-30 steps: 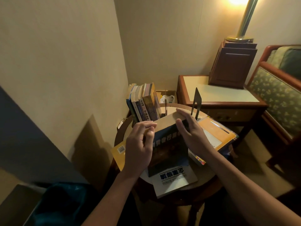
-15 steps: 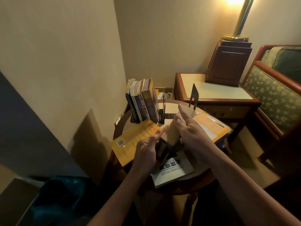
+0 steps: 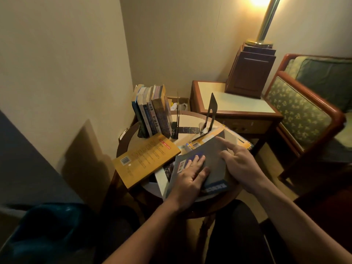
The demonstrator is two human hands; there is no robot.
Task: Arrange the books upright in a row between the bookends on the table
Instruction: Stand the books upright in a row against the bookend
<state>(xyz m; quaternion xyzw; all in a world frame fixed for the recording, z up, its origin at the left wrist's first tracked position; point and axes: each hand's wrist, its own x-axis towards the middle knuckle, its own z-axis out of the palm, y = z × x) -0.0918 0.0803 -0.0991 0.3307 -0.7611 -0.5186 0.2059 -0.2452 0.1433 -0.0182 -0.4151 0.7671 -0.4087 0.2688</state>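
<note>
1. Pressing down on the grey book (image 3: 213, 159) with the left hand (image 3: 190, 178), fingers straight and close together, flat on the cover right by the barcode sticker.
2. Gripping that same book's right edge with the right hand (image 3: 242, 164), index finger stretched out along the cover, the rest curled round the edge as far as can be told.
3. Lying tilted on top of the loose pile at the near side of the round table (image 3: 122, 149), close to the rim, partly over an orange book (image 3: 202, 143).
4. Got a yellow book (image 3: 144, 161) flat to the left, hanging well over the table's left edge.
5. Standing upright at the back left: row of books (image 3: 152, 115), thin bookend (image 3: 178, 119) just beside its right end.
6. Second bookend (image 3: 211, 111) well apart to the right, leaving an open gap between the two with only a black base strip in it.
7. Boxed in by wall on the left, and a side table (image 3: 234, 105) close behind on the right.
</note>
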